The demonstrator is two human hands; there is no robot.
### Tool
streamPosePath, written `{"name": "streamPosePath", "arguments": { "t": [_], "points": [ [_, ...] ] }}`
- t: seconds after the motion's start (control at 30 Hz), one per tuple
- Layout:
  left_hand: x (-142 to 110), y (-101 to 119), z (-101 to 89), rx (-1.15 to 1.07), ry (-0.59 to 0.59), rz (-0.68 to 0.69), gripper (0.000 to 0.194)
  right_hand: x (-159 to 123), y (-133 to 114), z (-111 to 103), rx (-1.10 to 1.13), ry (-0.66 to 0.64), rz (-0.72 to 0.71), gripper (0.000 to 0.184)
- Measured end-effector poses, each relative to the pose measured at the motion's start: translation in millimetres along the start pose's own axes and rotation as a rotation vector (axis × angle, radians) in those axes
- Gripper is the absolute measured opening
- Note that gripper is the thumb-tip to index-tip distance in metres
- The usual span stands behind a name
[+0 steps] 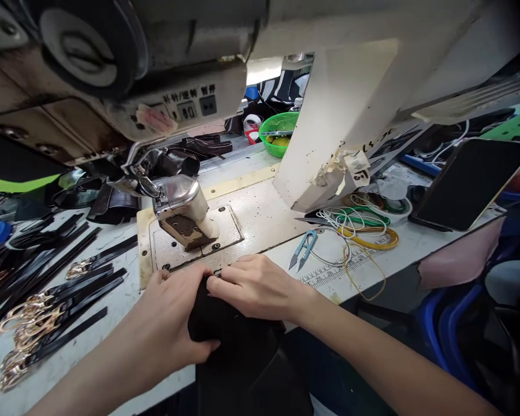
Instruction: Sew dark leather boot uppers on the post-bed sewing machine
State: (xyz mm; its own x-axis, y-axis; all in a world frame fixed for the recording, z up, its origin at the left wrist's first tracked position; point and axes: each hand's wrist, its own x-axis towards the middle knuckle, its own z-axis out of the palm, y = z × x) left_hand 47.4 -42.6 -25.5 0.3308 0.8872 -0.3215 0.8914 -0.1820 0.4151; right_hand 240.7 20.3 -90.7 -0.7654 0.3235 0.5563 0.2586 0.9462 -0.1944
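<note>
Black piece [247,364] gripped at top edge by L hand [171,312], half-open, & R hand [253,286], curled, w/ gap to post [181,202].

"Front edge of the table [416,245]?"
"Workpiece [242,361], before the sewing machine [346,115]."
"Left of the machine?"
"Straps [91,277] with clasps [39,330]."
"Right?"
"Snips [304,252] beside the ruler [327,276]; phone [472,182] farther right."
"Behind the machine?"
"Basket [275,151]."

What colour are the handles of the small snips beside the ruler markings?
The handles are light blue, best seen in the head view.
</note>
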Motion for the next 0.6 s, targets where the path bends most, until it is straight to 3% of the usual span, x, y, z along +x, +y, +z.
{"name": "streamPosePath", "arguments": {
  "t": [0.07, 0.17, 0.23, 0.3, 0.6],
  "points": [
    [4.8, 1.0, -1.6, -0.014, -0.066, -0.027, 0.045, -4.5, -1.5, -5.7, 0.054, -0.032, 0.04, 0.012],
    [6.2, -1.9, -0.8, -0.076, -0.086, -0.043, 0.046, -17.1, -7.6, -22.8, 0.291, -0.136, 0.26, 0.066],
    [4.1, -5.0, 3.0, -0.107, -0.087, -0.038, 0.046, -26.8, -11.6, -33.0, 0.475, -0.239, 0.427, 0.081],
    [2.4, -7.3, 7.5, -0.126, -0.086, -0.012, 0.043, -34.4, -13.6, -38.1, 0.57, -0.303, 0.497, 0.078],
    [5.9, -12.9, 11.4, -0.148, -0.088, 0.011, 0.047, -38.4, -9.5, -34.0, 0.629, -0.38, 0.492, 0.078]
  ]
}}
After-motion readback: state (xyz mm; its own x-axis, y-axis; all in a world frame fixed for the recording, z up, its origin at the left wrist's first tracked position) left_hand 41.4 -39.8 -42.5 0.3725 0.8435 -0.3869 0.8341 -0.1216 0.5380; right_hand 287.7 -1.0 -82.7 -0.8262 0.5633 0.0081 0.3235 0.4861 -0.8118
